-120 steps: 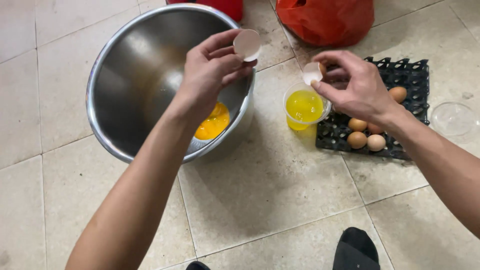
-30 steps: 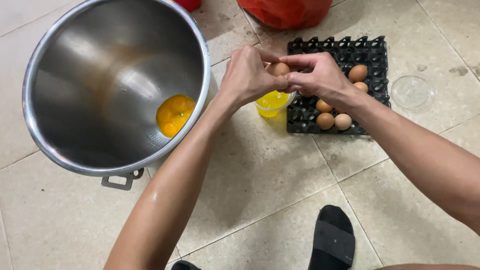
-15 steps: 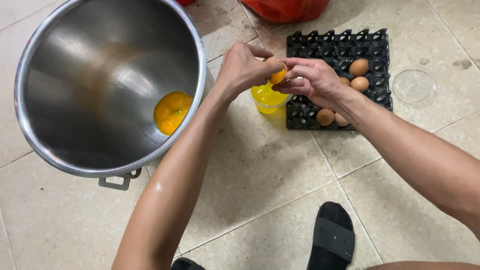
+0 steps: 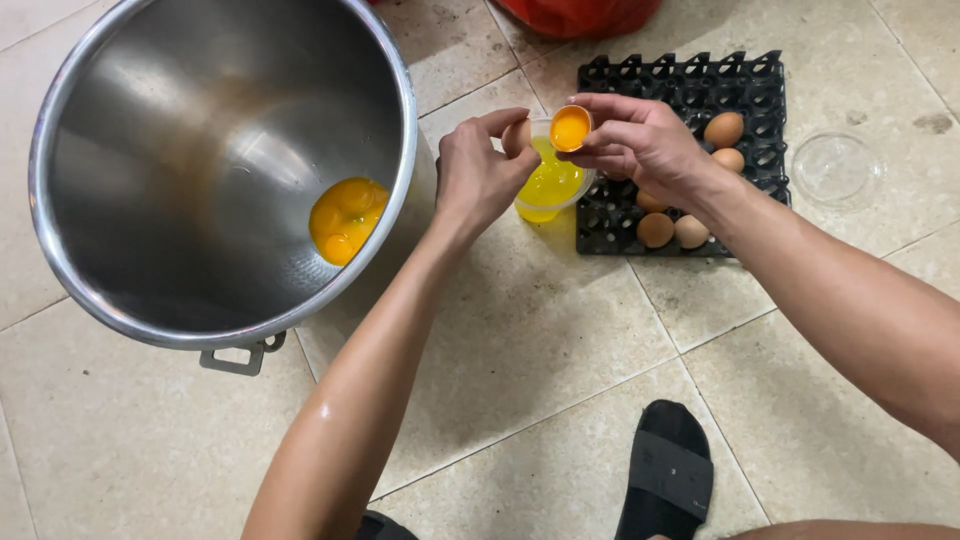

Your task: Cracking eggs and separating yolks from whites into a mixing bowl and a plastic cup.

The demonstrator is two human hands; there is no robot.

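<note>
On the beige tiled floor [image 4: 520, 340], your right hand [image 4: 640, 145] pinches a half eggshell [image 4: 571, 128] cupping a glossy orange yolk, directly above a plastic cup [image 4: 550, 185] of yellow liquid; your left hand [image 4: 480, 180] pinches the other shell half [image 4: 517, 135] just beside it.

Your big pot [image 4: 150, 180] is brushed steel, dull sheen inside. Egg tray [image 4: 740, 85] looks matt black plastic. The cup [image 4: 545, 195] under your fingers is clear glossy plastic. Floor tiles [image 4: 540, 350] are matt beige, faintly mottled
</note>
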